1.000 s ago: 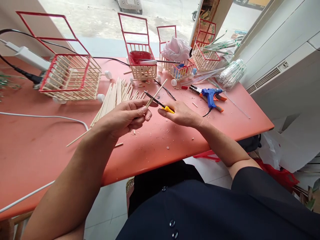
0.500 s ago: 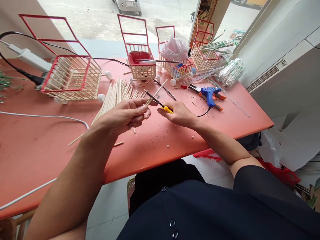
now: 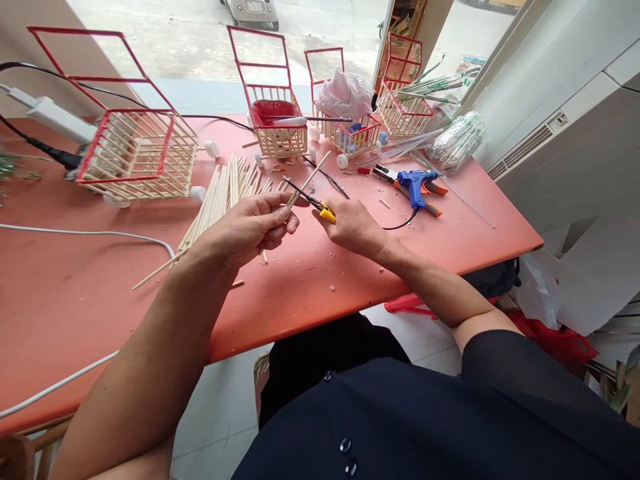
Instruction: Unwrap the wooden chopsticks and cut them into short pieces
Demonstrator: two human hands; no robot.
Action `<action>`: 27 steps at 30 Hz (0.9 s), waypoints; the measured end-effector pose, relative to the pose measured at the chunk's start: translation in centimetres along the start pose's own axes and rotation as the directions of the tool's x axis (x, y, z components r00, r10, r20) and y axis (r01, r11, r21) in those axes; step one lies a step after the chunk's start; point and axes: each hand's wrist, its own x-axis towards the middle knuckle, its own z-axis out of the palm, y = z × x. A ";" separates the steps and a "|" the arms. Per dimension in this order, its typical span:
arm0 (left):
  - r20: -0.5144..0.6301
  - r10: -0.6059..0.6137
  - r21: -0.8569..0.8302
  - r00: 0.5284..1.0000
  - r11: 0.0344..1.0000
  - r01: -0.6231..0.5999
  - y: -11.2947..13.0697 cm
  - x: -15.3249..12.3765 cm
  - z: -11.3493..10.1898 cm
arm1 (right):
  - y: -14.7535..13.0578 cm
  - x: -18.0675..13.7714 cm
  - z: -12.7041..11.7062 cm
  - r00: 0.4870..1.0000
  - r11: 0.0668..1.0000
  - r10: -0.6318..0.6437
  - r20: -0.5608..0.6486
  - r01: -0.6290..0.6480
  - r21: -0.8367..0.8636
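Left hand [image 3: 264,225], frame centre, pinches thin wooden stick [image 3: 316,173]; right hand [image 3: 354,228], just beside, grips yellow-handled cutters [image 3: 327,214] across it. Loose sticks [image 3: 216,200] piled left of centre on tabletop [image 3: 75,280]; blue glue gun [image 3: 415,185] right of centre.

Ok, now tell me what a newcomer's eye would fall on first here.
Likely first, the small red-handled carts lined up along the far side of the pink table. Next, the bright blue glue gun, lying to the right of the right hand. At the centre, the left hand holds a thin stick, crossed by the yellow-handled tool in the right hand.
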 end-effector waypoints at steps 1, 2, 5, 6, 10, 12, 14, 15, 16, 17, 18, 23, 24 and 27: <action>-0.004 -0.003 0.006 1.000 1.000 0.003 0.1 0.0 0.0 | -0.1 0.0 0.0 1.000 1.000 0.005 0.006 -0.005 -0.003; -0.006 -0.005 0.011 1.000 1.000 0.005 0.1 -0.1 0.1 | -0.2 0.0 0.0 1.000 1.000 0.007 0.012 -0.007 -0.004; -0.014 -0.005 0.014 1.000 1.000 0.005 0.1 -0.2 0.2 | -0.3 -0.1 0.0 1.000 1.000 0.008 0.024 -0.008 -0.002; -0.016 -0.005 0.012 1.000 1.000 0.006 0.1 -0.2 0.3 | -0.3 -0.1 0.0 1.000 1.000 0.011 0.026 -0.011 -0.002; -0.026 -0.013 0.019 1.000 1.000 0.014 0.2 -0.3 0.4 | -0.1 0.1 0.0 1.000 1.000 0.012 0.025 -0.012 -0.004; -0.026 -0.016 0.029 1.000 0.999 0.016 0.3 -0.3 0.4 | 0.0 0.3 -0.1 1.000 1.000 -0.014 0.025 0.014 0.004; -0.025 -0.011 0.037 1.000 0.999 0.012 0.5 -0.5 0.4 | 0.2 0.5 -0.3 0.999 0.999 -0.045 0.030 0.044 0.026; -0.025 -0.005 0.041 1.000 0.999 0.006 0.6 -0.5 0.4 | 0.3 0.6 -0.5 0.998 0.998 -0.056 0.033 0.054 0.044; -0.025 0.003 0.043 1.000 0.999 -0.002 0.7 -0.5 0.4 | 0.3 0.7 -0.6 0.997 0.996 -0.062 0.036 0.059 0.066; -0.024 0.013 0.045 1.000 0.999 -0.012 0.7 -0.5 0.4 | 0.4 0.8 -0.8 0.997 0.994 -0.066 0.040 0.062 0.092; -0.022 0.022 0.044 1.000 0.999 -0.021 0.7 -0.5 0.5 | 0.5 0.9 -0.9 0.996 0.990 -0.072 0.047 0.066 0.121; 0.005 0.041 0.019 0.999 0.999 -0.041 0.5 -0.4 0.6 | 1.4 1.1 -1.6 0.980 0.949 -0.137 0.144 0.088 0.302; 0.010 0.044 0.016 0.999 0.999 -0.044 0.5 -0.4 0.6 | 1.5 1.0 -1.7 0.975 0.934 -0.147 0.166 0.082 0.347; 0.000 0.067 0.030 0.998 0.997 -0.067 0.6 -0.4 0.8 | 1.8 0.8 -2.0 0.965 0.873 -0.159 0.210 0.039 0.486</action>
